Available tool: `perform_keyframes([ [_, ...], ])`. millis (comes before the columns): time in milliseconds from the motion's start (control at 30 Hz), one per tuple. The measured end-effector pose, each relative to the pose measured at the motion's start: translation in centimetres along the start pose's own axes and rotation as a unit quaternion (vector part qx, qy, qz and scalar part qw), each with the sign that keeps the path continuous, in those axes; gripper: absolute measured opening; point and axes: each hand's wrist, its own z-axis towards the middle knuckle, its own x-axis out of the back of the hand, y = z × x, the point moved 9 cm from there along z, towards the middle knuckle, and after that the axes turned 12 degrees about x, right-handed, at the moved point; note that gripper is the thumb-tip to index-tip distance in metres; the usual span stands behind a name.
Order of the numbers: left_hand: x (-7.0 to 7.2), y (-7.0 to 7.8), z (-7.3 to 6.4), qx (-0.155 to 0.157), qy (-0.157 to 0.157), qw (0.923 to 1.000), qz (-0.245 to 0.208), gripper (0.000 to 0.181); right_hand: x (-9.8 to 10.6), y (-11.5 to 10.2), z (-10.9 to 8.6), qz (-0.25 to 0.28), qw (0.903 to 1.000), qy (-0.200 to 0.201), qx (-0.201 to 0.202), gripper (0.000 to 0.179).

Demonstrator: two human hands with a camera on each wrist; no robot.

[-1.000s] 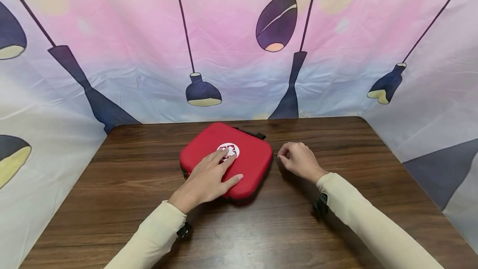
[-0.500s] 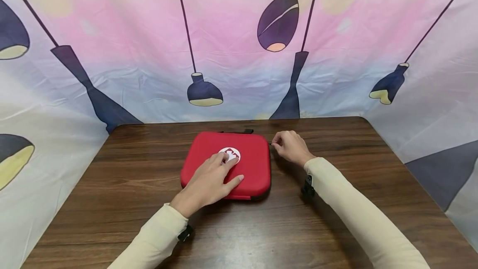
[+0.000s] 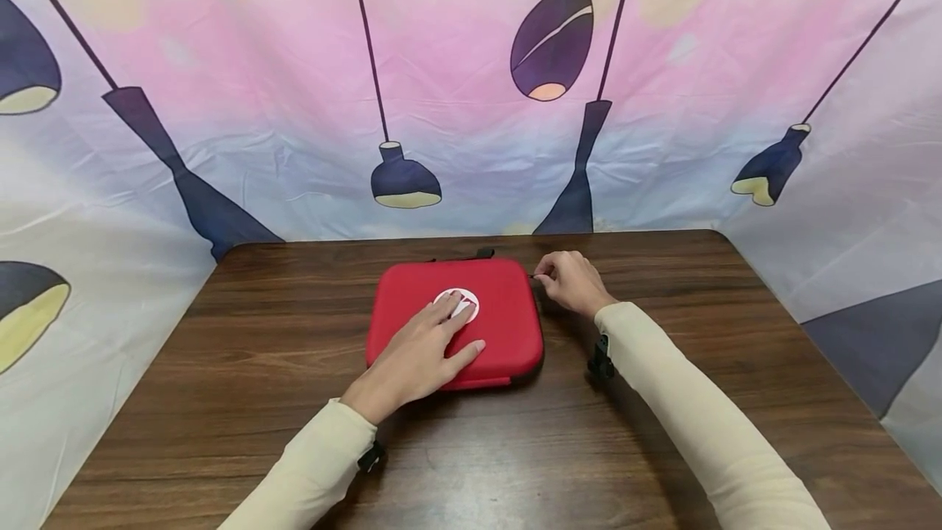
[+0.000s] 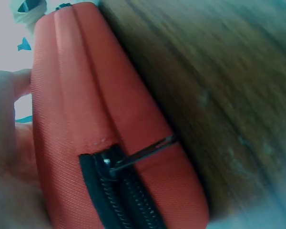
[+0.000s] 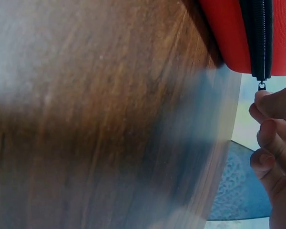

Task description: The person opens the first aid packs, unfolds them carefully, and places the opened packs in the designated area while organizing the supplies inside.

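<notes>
A red zippered case [image 3: 500, 342] with a white round emblem lies flat on the table. My left hand [image 3: 415, 358] rests on its lid with fingers spread, partly covering the emblem. At the case's far right corner, my right hand [image 3: 574, 280] pinches a small zipper pull [image 5: 261, 87] between thumb and finger. Black zipper [image 5: 260, 38] runs along the case's side, its teeth meshed in the right wrist view. Another zipper pull [image 4: 143, 156] hangs free at a zipper end in the left wrist view.
The dark wood-grain table [image 3: 243, 334] has its back edge close to a hanging cloth [image 3: 471, 105] printed with lamps. A black carry handle [image 3: 482, 253] sticks out behind the case. Black wrist straps sit on both cream sleeves [image 3: 684, 399].
The case has turned counterclockwise, so its handle now faces the back. My right hand has moved away and slightly left, holding the zipper pull. My left hand stays on the lid.
</notes>
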Motion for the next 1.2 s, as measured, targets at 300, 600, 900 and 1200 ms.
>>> perform_keyframes([
  [300,-0.2,-0.2,0.6,0.001,-0.012,0.9999,0.002,0.067,0.5,0.0,-0.8,-0.009,1.0,-0.001,0.002,0.006],
  [600,-0.3,-0.3,0.6,0.001,-0.012,0.9999,0.002,0.067,0.7,-1.0,-2.4,-0.001,0.9997,-0.005,0.025,0.006],
  [900,-0.4,-0.3,0.6,-0.007,-0.008,0.9999,-0.001,0.066,0.8,-2.3,-4.1,0.003,0.9992,-0.013,0.038,0.006],
  [1200,-0.4,-0.2,0.6,-0.009,-0.01,0.9999,0.002,0.066,1.2,-3.7,-6.2,0.007,0.9981,-0.016,0.059,0.008],
])
